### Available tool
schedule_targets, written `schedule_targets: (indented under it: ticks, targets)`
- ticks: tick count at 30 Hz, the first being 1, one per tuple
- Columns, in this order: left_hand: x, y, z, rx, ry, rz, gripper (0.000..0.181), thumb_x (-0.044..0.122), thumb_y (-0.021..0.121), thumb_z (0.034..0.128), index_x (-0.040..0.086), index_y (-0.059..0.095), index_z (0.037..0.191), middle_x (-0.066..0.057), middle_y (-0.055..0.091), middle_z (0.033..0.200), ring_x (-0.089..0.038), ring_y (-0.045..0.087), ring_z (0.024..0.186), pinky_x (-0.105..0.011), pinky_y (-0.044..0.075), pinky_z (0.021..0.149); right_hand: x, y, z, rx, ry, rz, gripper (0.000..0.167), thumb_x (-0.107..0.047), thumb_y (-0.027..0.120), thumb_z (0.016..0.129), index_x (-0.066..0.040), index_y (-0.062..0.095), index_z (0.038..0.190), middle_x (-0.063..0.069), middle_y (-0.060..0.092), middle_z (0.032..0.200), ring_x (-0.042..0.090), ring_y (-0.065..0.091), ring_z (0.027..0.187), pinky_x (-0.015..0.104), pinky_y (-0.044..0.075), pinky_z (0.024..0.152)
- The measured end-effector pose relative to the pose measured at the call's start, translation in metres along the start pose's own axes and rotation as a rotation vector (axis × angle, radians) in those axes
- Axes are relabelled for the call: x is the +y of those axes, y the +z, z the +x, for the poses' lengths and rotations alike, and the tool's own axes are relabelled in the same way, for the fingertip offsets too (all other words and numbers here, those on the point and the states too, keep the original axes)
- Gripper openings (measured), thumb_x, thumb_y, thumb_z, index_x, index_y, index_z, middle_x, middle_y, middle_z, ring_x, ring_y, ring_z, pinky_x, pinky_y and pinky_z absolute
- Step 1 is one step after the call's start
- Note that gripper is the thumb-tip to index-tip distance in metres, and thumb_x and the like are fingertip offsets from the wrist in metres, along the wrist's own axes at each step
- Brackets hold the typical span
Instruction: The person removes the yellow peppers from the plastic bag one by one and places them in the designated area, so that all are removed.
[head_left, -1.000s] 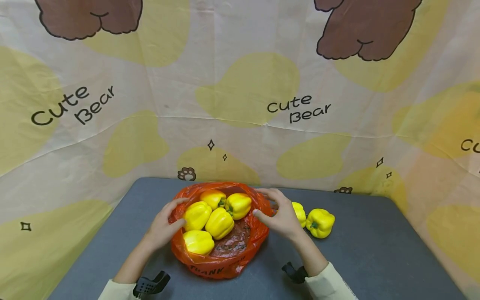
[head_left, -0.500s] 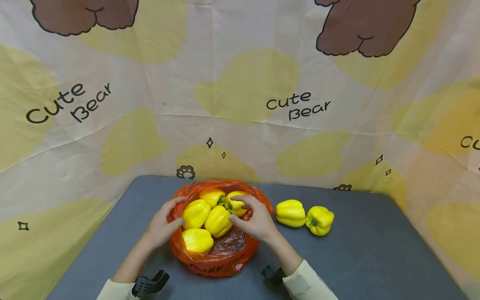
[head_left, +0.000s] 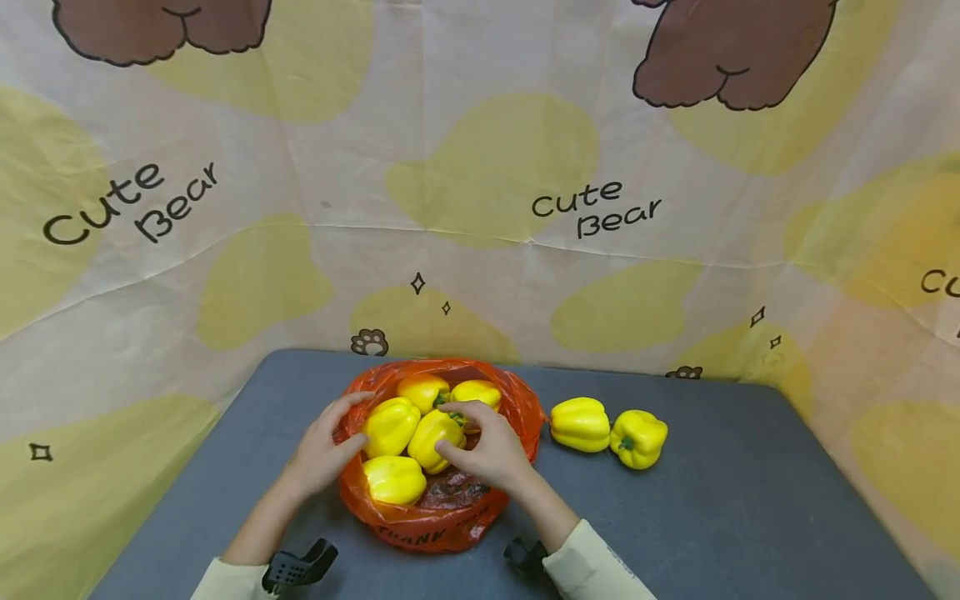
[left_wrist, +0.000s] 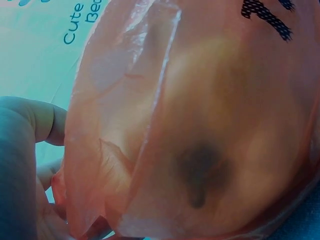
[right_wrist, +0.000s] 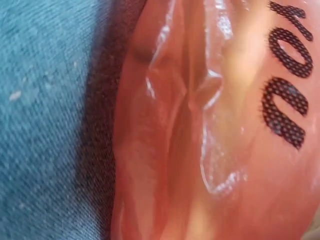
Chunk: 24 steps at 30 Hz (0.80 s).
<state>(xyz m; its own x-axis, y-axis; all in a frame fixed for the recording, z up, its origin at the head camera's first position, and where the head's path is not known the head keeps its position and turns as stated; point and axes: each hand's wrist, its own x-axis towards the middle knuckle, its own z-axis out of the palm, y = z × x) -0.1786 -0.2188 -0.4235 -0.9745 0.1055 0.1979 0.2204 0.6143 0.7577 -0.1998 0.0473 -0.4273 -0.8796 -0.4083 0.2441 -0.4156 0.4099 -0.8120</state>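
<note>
A red plastic bag (head_left: 397, 533) stands with its mouth open, several yellow bell peppers (head_left: 392, 427) inside it. My left hand (head_left: 324, 450) holds the bag's left rim, its fingers bent at the edge of the film in the left wrist view. Over the bag's right part is my right hand (head_left: 491, 447), thumb and fingers apart beside the middle bell pepper (head_left: 431, 442); whether they touch it I cannot tell. The right wrist view shows only the bag's printed side (right_wrist: 240, 150), not the hand.
Two more yellow bell peppers, one lying on its side (head_left: 580, 425) and one with its stem facing me (head_left: 639, 440), sit right of the bag on the grey table (head_left: 720, 500). A patterned cloth (head_left: 480, 183) hangs behind the table.
My right hand has moved left from the bag's right rim to over the peppers inside, uncovering the pepper lying right of the bag. My left hand stays at the left rim.
</note>
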Motion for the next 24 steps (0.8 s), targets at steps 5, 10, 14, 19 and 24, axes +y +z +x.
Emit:
schedule_targets:
  ticks: [5, 10, 14, 19, 24]
  targets:
    - [0.000, -0.001, 0.000, 0.001, 0.004, -0.007, 0.052, 0.010, 0.059, 0.0857, 0.012, 0.049, 0.136, -0.020, 0.043, 0.142, -0.041, 0.048, 0.121, -0.061, 0.047, 0.093, 0.001, 0.005, 0.002, 0.029, 0.028, -0.024, 0.047, -0.039, 0.071, 0.083, -0.026, 0.061, 0.127, -0.006, 0.061, 0.129, 0.020, 0.060, 0.114, 0.044, 0.052, 0.092]
    - [-0.001, 0.000, 0.001, 0.001, 0.004, -0.010, 0.051, 0.010, 0.059, 0.0859, 0.012, 0.049, 0.136, -0.020, 0.043, 0.142, -0.041, 0.048, 0.120, -0.061, 0.047, 0.092, 0.002, 0.010, 0.005, 0.065, 0.029, -0.044, 0.045, -0.039, 0.071, 0.082, -0.024, 0.064, 0.124, -0.004, 0.063, 0.126, 0.020, 0.062, 0.108, 0.044, 0.053, 0.087]
    - [-0.001, 0.000, 0.001, 0.002, 0.007, -0.004, 0.051, 0.010, 0.059, 0.0862, 0.012, 0.049, 0.136, -0.021, 0.043, 0.142, -0.041, 0.048, 0.121, -0.062, 0.046, 0.093, 0.003, 0.013, 0.007, 0.083, 0.035, -0.081, 0.045, -0.042, 0.071, 0.081, -0.024, 0.065, 0.122, -0.004, 0.064, 0.124, 0.017, 0.062, 0.102, 0.037, 0.053, 0.081]
    - [-0.001, 0.001, 0.001, 0.005, 0.013, 0.002, 0.050, 0.010, 0.059, 0.0861, 0.011, 0.049, 0.135, -0.021, 0.044, 0.141, -0.041, 0.049, 0.120, -0.061, 0.046, 0.094, 0.003, 0.015, 0.007, 0.085, 0.064, -0.115, 0.046, -0.043, 0.071, 0.080, -0.025, 0.066, 0.122, -0.004, 0.064, 0.123, 0.015, 0.060, 0.097, 0.030, 0.049, 0.075]
    - [-0.001, 0.001, 0.001, 0.003, 0.010, -0.001, 0.050, 0.010, 0.059, 0.0860, 0.011, 0.049, 0.135, -0.021, 0.045, 0.141, -0.040, 0.049, 0.120, -0.060, 0.047, 0.093, 0.005, 0.018, 0.007, 0.084, 0.075, -0.153, 0.046, -0.042, 0.072, 0.080, -0.026, 0.065, 0.122, -0.003, 0.064, 0.122, 0.017, 0.061, 0.106, 0.036, 0.051, 0.082]
